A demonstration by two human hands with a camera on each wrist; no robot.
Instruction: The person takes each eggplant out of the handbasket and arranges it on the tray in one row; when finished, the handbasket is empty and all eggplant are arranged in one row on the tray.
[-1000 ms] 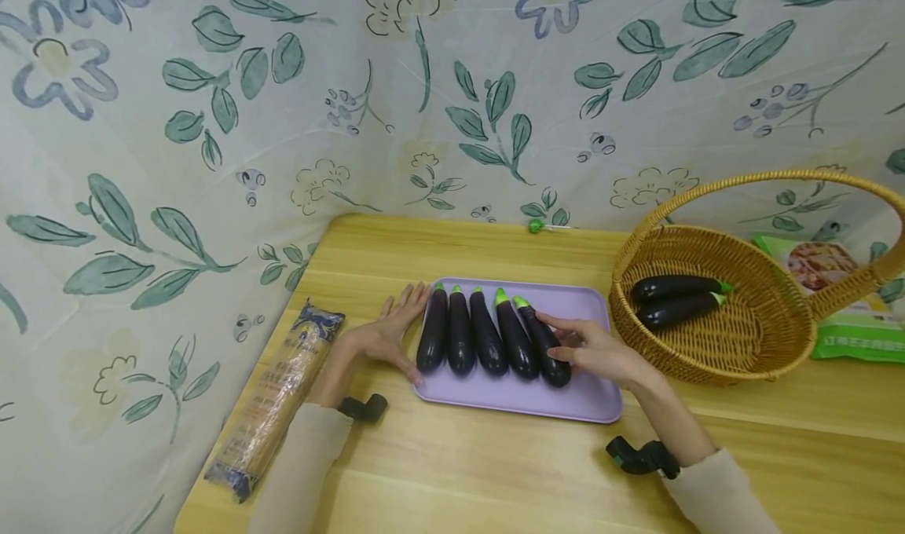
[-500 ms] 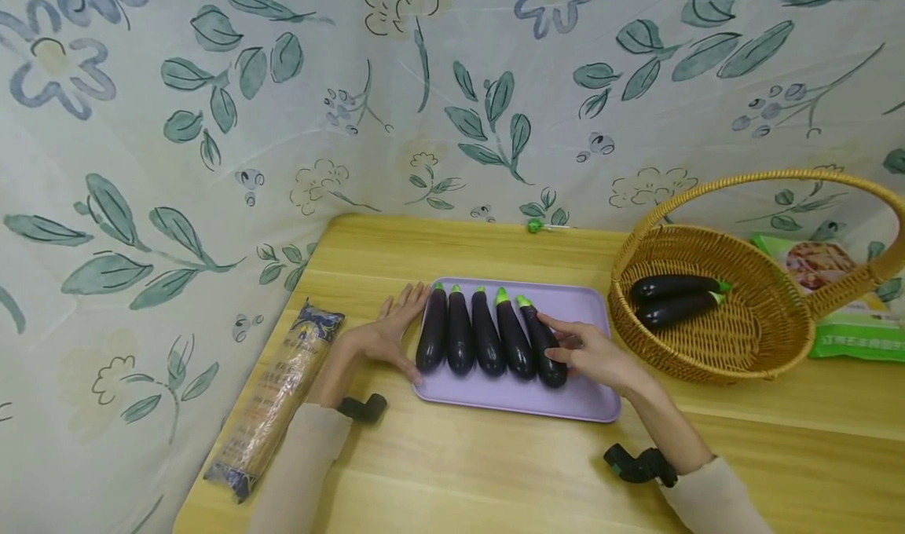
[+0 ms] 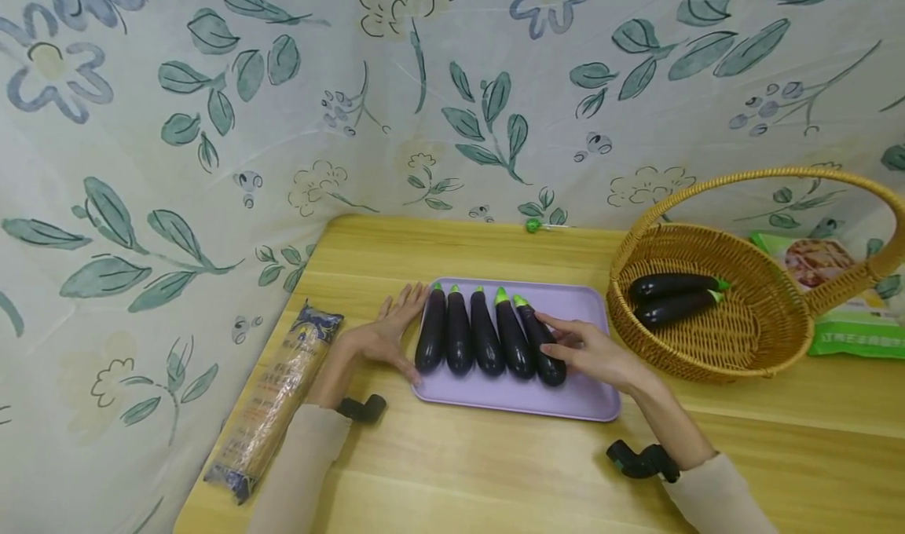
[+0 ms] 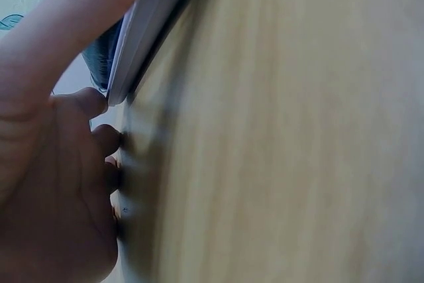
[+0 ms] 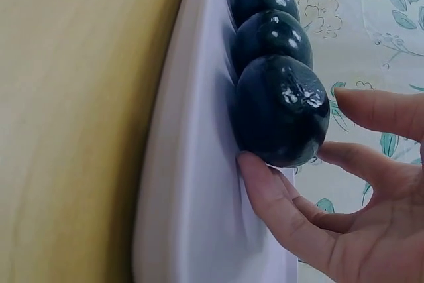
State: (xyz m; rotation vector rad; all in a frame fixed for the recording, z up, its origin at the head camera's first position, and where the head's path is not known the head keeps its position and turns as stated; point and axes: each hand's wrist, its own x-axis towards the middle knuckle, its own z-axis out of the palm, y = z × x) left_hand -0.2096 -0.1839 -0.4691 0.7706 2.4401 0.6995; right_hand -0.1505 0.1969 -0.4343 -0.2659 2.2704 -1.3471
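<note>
Several dark purple eggplants lie side by side on a lilac tray (image 3: 594, 404), their green stem ends pointing to the far side. My left hand (image 3: 385, 336) is spread along the tray's left edge, its thumb at the near corner and the other fingers toward the far corner. At the row's other end, my right hand (image 3: 590, 355) touches the rightmost eggplant (image 3: 540, 345) from the right. In the right wrist view, extended fingers (image 5: 285, 213) touch that eggplant's side low down. The thumb appears just off its surface there.
A wicker basket (image 3: 763, 283) with a tall handle and two eggplants (image 3: 679, 298) inside stands right of the tray. Behind it lies a green food packet (image 3: 859, 338). A long plastic-wrapped pack (image 3: 279, 400) lies at left, and a small green-headed item (image 3: 534, 225) near the back edge.
The rightmost eggplant's near end has shifted slightly left, with my right fingers staying against it. My left hand has kept its place at the tray's edge.
</note>
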